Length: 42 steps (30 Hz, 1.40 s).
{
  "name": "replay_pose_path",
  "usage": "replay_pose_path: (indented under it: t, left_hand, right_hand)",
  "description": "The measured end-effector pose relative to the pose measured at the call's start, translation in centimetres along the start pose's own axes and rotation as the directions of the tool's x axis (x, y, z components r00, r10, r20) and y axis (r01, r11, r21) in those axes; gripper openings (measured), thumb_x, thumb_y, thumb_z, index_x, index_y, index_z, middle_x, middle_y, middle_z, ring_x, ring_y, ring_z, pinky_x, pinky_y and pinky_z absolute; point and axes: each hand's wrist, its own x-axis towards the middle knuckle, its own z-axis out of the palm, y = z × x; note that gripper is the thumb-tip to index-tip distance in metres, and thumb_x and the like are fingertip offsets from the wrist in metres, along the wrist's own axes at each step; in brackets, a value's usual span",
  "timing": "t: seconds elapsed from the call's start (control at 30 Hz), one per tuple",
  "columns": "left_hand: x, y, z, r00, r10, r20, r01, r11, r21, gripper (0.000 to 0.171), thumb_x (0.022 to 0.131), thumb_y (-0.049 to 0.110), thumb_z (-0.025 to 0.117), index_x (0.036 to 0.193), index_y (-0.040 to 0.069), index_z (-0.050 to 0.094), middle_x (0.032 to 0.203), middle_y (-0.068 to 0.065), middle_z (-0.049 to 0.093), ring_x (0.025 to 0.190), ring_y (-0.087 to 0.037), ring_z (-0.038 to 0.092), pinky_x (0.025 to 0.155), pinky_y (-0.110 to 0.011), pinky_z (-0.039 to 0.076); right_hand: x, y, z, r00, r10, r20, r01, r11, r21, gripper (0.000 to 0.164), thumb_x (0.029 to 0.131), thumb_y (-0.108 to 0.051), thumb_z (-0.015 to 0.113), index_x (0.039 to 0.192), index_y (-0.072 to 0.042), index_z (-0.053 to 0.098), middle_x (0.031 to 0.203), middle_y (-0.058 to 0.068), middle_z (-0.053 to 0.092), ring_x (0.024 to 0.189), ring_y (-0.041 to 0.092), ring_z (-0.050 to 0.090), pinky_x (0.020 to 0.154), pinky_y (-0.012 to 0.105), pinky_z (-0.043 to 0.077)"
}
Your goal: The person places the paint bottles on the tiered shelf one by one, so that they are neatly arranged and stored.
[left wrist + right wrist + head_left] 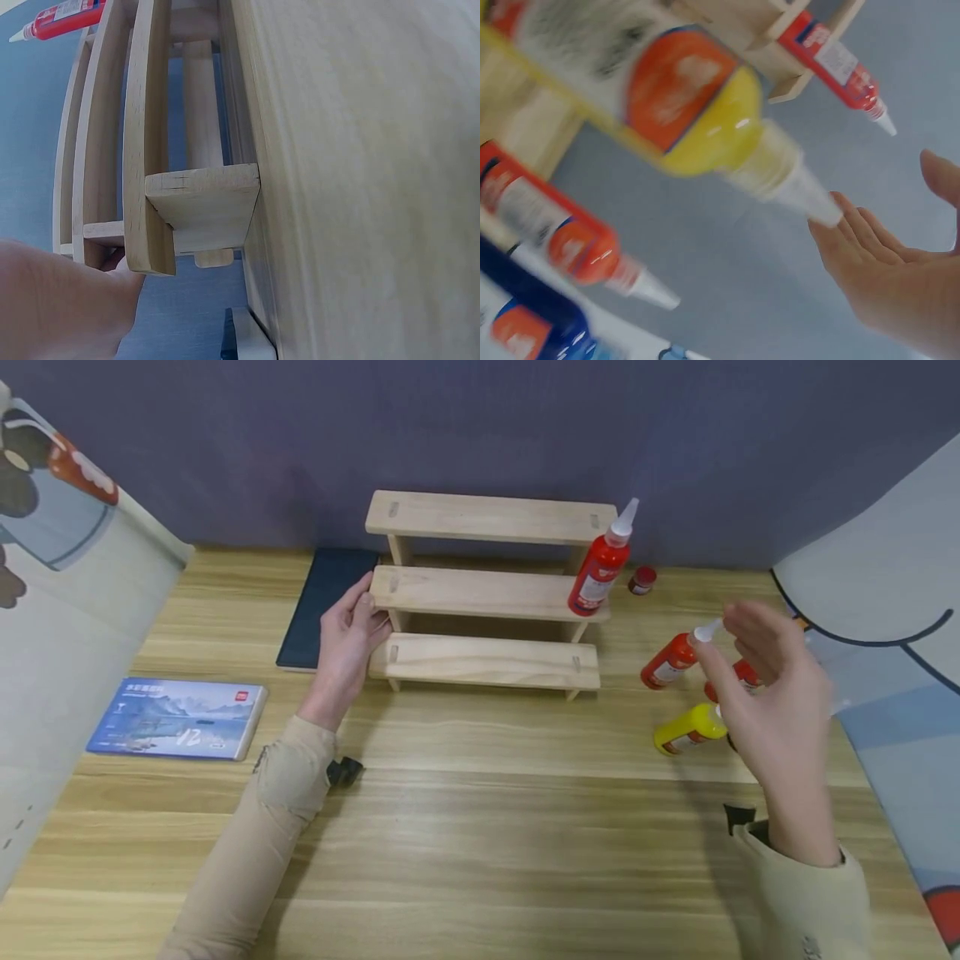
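A pale wooden three-step shelf (483, 589) stands against the back wall. My left hand (347, 639) grips the left end of its middle step, thumb at the front; the other fingers are partly hidden. One red squeeze bottle (598, 575) with a white nozzle stands upright at the right end of that step. My right hand (783, 718) is raised over the bottles on the right, empty, thumb and fingers spread apart. Beneath it are a second red bottle (666, 664), a yellow bottle (686, 732) and another red one (744, 675) partly covered by the hand.
A small red-capped jar (642, 580) sits right of the shelf. To the left lie a dark flat book (303, 618), partly behind my hand, and a blue box (176, 718) with a mountain picture. In the right wrist view a blue bottle (544, 326) also shows.
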Motion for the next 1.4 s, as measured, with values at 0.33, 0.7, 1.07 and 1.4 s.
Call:
replay_pose_path:
  t: [0.33, 0.7, 1.07, 1.4]
  left_hand:
    - [0.0, -0.1, 0.0, 1.000, 0.001, 0.002, -0.001, 1.000, -0.003, 0.053, 0.119, 0.020, 0.038, 0.170, 0.007, 0.029, 0.171, -0.021, 0.032, 0.152, -0.037, 0.039, 0.120, -0.044, 0.039]
    - [0.1, -0.2, -0.2, 1.000, 0.003, 0.001, -0.003, 1.000, 0.003, 0.055, 0.118, 0.020, 0.039, 0.170, 0.005, 0.027, 0.171, -0.021, 0.032, 0.152, -0.038, 0.039, 0.120, -0.044, 0.040]
    - [0.1, -0.3, 0.0, 1.000, 0.018, 0.002, -0.018, 1.000, 0.006, 0.054, 0.118, 0.021, 0.040, 0.169, 0.005, 0.030, 0.170, -0.021, 0.033, 0.152, -0.038, 0.040, 0.120, -0.045, 0.040]
    - [0.1, -0.3, -0.1, 1.000, 0.019, -0.005, -0.019, 1.000, 0.018, 0.054, 0.118, 0.020, 0.040, 0.169, 0.005, 0.029, 0.170, -0.022, 0.033, 0.151, -0.038, 0.040, 0.120, -0.045, 0.040]
  right_hand:
    - [-2.4, 3.6, -1.8, 0.999, 0.038, 0.016, -0.037, 0.995, -0.093, 0.057, 0.100, -0.007, 0.078, 0.154, -0.006, 0.057, 0.147, 0.013, 0.063, 0.133, 0.007, 0.059, 0.111, 0.018, 0.044]
    - [-4.1, 6.5, -1.7, 0.985, 0.119, 0.127, -0.096, 0.980, -0.176, 0.061, 0.103, -0.017, 0.077, 0.156, -0.003, 0.051, 0.144, 0.022, 0.062, 0.136, 0.018, 0.058, 0.100, 0.005, 0.041]
    - [-4.8, 7.8, -0.9, 0.979, 0.064, 0.192, -0.038, 0.990, -0.135, 0.051, 0.098, -0.002, 0.079, 0.144, 0.006, 0.057, 0.139, 0.026, 0.064, 0.102, -0.020, 0.049, 0.083, 0.000, 0.045]
    - [-5.0, 8.6, -0.3, 0.977, 0.043, 0.211, -0.012, 0.989, -0.145, 0.044, 0.098, -0.002, 0.080, 0.134, 0.012, 0.059, 0.133, 0.032, 0.066, 0.101, -0.024, 0.047, 0.081, 0.000, 0.045]
